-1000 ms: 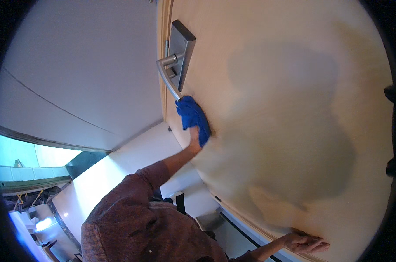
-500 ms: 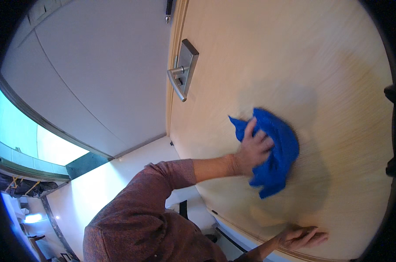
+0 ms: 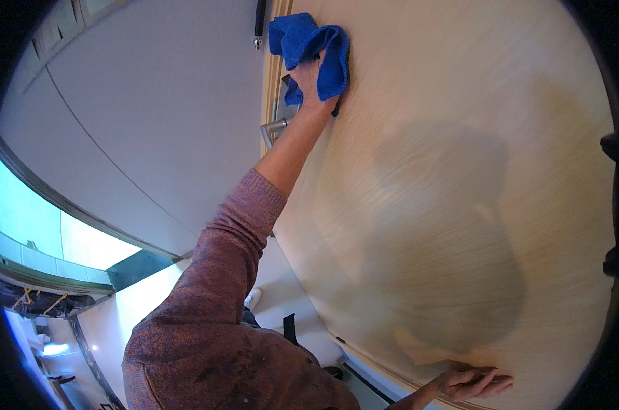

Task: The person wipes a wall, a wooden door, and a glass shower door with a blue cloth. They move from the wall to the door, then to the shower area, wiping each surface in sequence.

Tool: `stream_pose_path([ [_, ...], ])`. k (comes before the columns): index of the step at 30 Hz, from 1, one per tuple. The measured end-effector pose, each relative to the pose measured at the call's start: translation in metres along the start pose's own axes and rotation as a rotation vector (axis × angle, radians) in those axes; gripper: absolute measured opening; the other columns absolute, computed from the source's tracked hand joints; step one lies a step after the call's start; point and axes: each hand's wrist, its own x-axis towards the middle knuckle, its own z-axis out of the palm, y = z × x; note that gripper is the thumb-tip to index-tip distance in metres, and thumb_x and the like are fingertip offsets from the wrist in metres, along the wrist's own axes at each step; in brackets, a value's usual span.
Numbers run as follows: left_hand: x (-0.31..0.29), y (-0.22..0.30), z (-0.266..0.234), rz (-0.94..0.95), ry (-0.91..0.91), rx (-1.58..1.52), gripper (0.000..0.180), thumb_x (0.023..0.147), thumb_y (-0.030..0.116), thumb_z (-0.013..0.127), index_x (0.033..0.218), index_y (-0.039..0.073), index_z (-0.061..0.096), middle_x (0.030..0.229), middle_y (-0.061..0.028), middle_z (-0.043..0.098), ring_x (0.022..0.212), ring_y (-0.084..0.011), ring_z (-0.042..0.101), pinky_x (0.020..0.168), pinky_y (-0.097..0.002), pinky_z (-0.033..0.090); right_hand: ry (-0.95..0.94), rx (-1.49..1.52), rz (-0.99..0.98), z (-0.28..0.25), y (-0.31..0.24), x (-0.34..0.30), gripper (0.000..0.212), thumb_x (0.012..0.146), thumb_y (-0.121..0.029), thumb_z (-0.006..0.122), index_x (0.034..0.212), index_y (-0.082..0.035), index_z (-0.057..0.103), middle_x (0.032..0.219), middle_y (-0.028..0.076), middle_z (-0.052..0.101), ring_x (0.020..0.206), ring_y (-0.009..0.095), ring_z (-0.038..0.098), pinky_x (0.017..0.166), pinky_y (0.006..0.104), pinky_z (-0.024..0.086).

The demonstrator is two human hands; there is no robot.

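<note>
A blue cloth (image 3: 297, 42) is in my left hand (image 3: 309, 80), bunched over its fingers and hanging down both sides. The hand is at the upper edge of the pale wooden door (image 3: 419, 89), over the metal door handle (image 3: 274, 128). It hides most of the handle's plate, and my fingers are largely covered by the cloth. At the lower right, my right hand (image 3: 475, 383) is beside the door's near edge, empty, with its fingers loosely stretched out. Whether it touches the door, I cannot tell.
A light grey wall panel (image 3: 159, 89) stands left of the door frame. The dark rod of a fitting (image 3: 259, 24) is at the top. Below is a pale floor (image 3: 275, 287) with a white shoe (image 3: 253, 298). A bright window (image 3: 57, 212) lies far left.
My left hand has carried the blue cloth from the middle of the door up and left to the handle area. My right hand has barely moved.
</note>
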Motion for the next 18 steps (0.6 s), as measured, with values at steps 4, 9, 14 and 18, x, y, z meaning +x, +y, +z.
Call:
stream_pose_path([
  [4,-0.021,0.027,-0.003,-0.027,-0.203,-0.045,0.046,0.078,0.039,0.058,0.108,0.004,0.055,0.114,-0.0164,0.052,0.104,-0.0351,0.046,0.094,-0.0437,0.028,0.009,0.009,-0.021,-0.003,0.002,0.001,0.038,0.094,-0.028,0.036,0.121,-0.004,0.048,0.136,0.019,0.032,0.128,0.038,0.023,0.103,0.0491,0.022],
  [9,-0.087,0.103,0.016,0.459,-0.211,-0.048,0.061,0.078,0.037,0.057,0.127,0.007,0.037,0.132,-0.022,0.032,0.12,-0.0379,0.031,0.1,-0.0497,0.021,-0.011,-0.041,-0.007,-0.009,0.014,-0.006,0.041,0.093,-0.034,0.037,0.121,-0.007,0.049,0.136,0.019,0.032,0.127,0.04,0.025,0.103,0.0537,0.019],
  [14,-0.18,0.223,0.028,0.851,-0.562,0.304,0.047,0.076,0.033,0.056,0.117,0.011,0.053,0.132,-0.0152,0.035,0.121,-0.035,0.031,0.101,-0.0577,0.013,-0.057,-0.074,-0.012,-0.007,0.023,-0.018,0.046,0.092,-0.043,0.034,0.123,-0.011,0.047,0.135,0.021,0.032,0.126,0.043,0.025,0.1,0.0569,0.019],
  [18,-0.215,0.264,0.016,0.922,-0.939,-0.276,0.034,0.075,0.031,0.056,0.103,0.013,0.062,0.116,-0.008,0.048,0.112,-0.0275,0.041,0.102,-0.0576,0.015,0.021,-0.043,0.166,-0.003,0.022,-0.029,0.041,0.093,-0.034,0.038,0.126,-0.009,0.043,0.134,0.021,0.034,0.126,0.042,0.027,0.101,0.0546,0.021],
])
